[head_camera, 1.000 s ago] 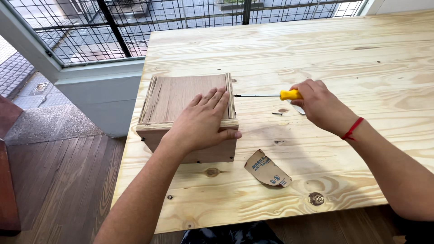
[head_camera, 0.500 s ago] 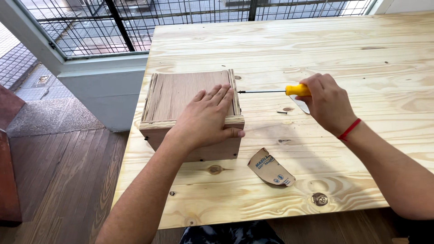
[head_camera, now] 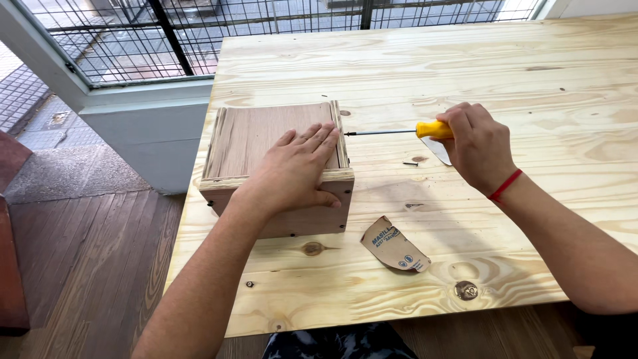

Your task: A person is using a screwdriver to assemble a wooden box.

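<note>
A small plywood box [head_camera: 259, 136] stands on a pale pine table [head_camera: 465, 60], near its left edge. My left hand [head_camera: 296, 169] lies flat on the box's top, palm down, thumb over the front edge. My right hand [head_camera: 475, 143] grips a screwdriver with a yellow handle [head_camera: 432, 129]. Its thin dark shaft [head_camera: 379, 133] points left, level with the tabletop, and the tip meets the box's right side near the top. A red band circles my right wrist.
A curled scrap of brown sandpaper [head_camera: 393, 244] lies in front of the box. A small dark screw [head_camera: 410, 163] rests on the table below the shaft. Wire-mesh windows [head_camera: 133, 40] run along the far side; a wooden floor [head_camera: 86, 266] is at left.
The view has shifted slightly. Both hands stay in about the same place on the box and the screwdriver, whose tip remains at the box's side.
</note>
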